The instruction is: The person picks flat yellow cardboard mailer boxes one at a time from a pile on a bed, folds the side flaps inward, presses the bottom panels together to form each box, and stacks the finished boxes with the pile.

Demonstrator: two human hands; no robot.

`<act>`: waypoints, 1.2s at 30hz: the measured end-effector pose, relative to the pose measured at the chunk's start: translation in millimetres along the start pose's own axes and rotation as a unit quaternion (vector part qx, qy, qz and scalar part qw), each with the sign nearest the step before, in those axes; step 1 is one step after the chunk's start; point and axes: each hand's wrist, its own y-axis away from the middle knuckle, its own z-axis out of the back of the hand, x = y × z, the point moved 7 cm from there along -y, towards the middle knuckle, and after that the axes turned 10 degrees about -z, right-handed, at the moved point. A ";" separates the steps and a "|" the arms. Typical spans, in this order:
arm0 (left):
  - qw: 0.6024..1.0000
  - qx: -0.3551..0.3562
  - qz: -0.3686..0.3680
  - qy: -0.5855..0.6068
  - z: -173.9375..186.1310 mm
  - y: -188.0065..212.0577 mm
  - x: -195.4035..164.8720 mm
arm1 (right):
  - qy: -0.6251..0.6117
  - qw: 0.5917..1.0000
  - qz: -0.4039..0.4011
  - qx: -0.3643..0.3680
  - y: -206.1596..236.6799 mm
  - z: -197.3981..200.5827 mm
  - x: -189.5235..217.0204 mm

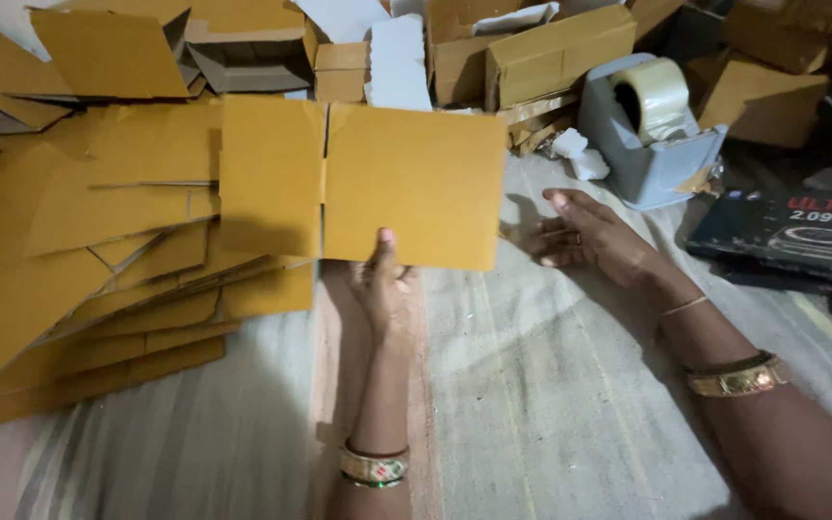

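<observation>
The left hand (384, 289) reaches up from the near edge and pinches the near edge of a flat cardboard blank (368, 183), thumb on the face turned toward the camera and the other fingers hidden behind the sheet. The blank is held upright above the striped cloth (551, 385), near the middle of the scene. It is mustard-yellow, and a slit runs down from its far edge, dividing it into 2 panels: a narrower one on the left and a wider one on the right.

The right hand (589, 236) lies to the right of the blank, palm down on the cloth, fingers loosely spread and pointing left toward the sheet's lower right corner. It holds nothing, and it is close to the blank without touching it.

On the left, a loose pile of flat blanks (98, 260) of the same colour fans out over the cloth, reaching behind the held sheet. Along the far edge stand folded cardboard boxes (541, 58), some open. Far right of the right hand sits a grey tape dispenser (647, 135) with a roll of clear tape on top. A dark printed box (792, 236) lies at the right edge.
</observation>
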 end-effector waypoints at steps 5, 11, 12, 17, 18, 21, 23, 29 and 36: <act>0.978 0.177 0.005 -0.113 -36.6 28.4 18.8 | -0.073 0.987 0.140 0.025 5.0 -12.7 17.6; 0.963 0.022 -0.100 -0.251 0.6 12.2 -22.0 | -0.140 0.954 0.263 -0.039 28.4 33.1 50.7; 0.956 -0.118 -0.055 -0.264 28.9 4.4 -29.5 | -0.142 0.947 0.287 -0.035 32.5 39.2 55.7; 0.965 -0.022 -0.216 -0.150 30.9 -13.4 -63.4 | -0.127 0.945 0.301 -0.028 29.4 46.7 52.3; 0.948 0.010 -0.221 -0.229 24.2 -10.0 -62.4 | -0.120 0.945 0.303 -0.024 27.2 45.0 50.8; 0.916 0.096 -0.208 -0.329 -1.4 5.4 -50.1 | -0.076 0.946 0.314 -0.017 26.0 42.8 51.2; 0.950 0.134 -0.169 -0.226 -12.9 14.6 -47.4 | -0.081 0.950 0.299 -0.030 26.8 45.8 52.1; 0.953 0.235 -0.090 -0.170 -59.8 46.6 -37.5 | -0.001 0.956 0.294 -0.015 30.7 19.2 51.8; 0.919 0.238 -0.180 -0.259 -74.8 56.9 -47.6 | -0.027 0.950 0.309 -0.036 28.1 27.5 46.4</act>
